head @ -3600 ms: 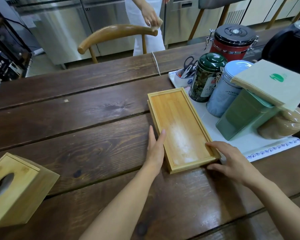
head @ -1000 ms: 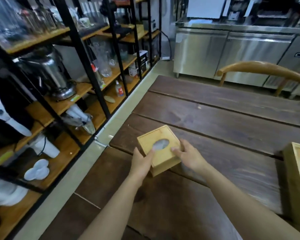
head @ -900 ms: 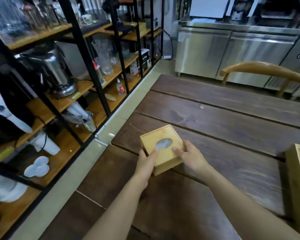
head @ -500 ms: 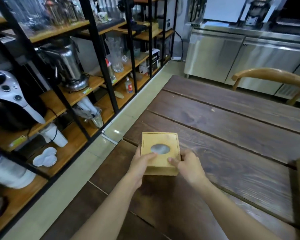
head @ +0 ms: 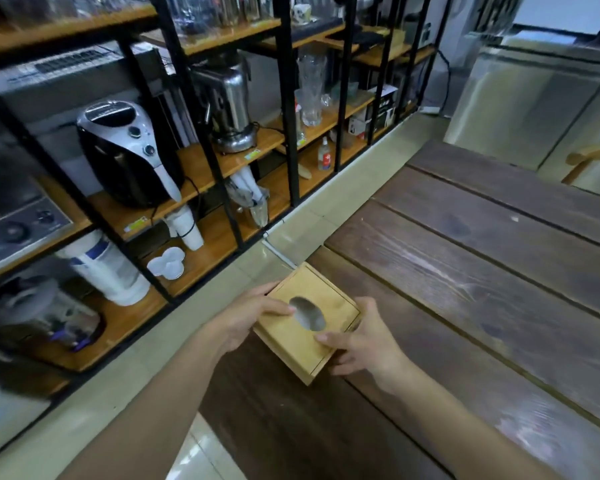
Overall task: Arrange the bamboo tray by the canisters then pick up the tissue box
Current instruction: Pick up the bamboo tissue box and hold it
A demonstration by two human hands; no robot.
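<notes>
A square bamboo tissue box (head: 302,336) with an oval hole in its lid sits at the left corner of the dark wooden table (head: 465,306), turned diagonally. My left hand (head: 248,320) grips its left side, thumb on the lid beside the hole. My right hand (head: 361,344) grips its right side, thumb on the lid near the front corner. Whether the box rests on the table or is just off it cannot be told. The bamboo tray and the canisters are out of view.
A black metal rack with wooden shelves (head: 205,157) stands left of the table, holding appliances, glassware, paper cups and bottles. A tiled floor strip (head: 291,230) runs between the rack and the table. Steel cabinets (head: 534,109) and a wooden chair back (head: 593,157) are at the far right.
Both hands left the tray and took hold of the tissue box. Over the last second the box has turned diagonally in my hands and my view has swung left, putting the tray out of sight.
</notes>
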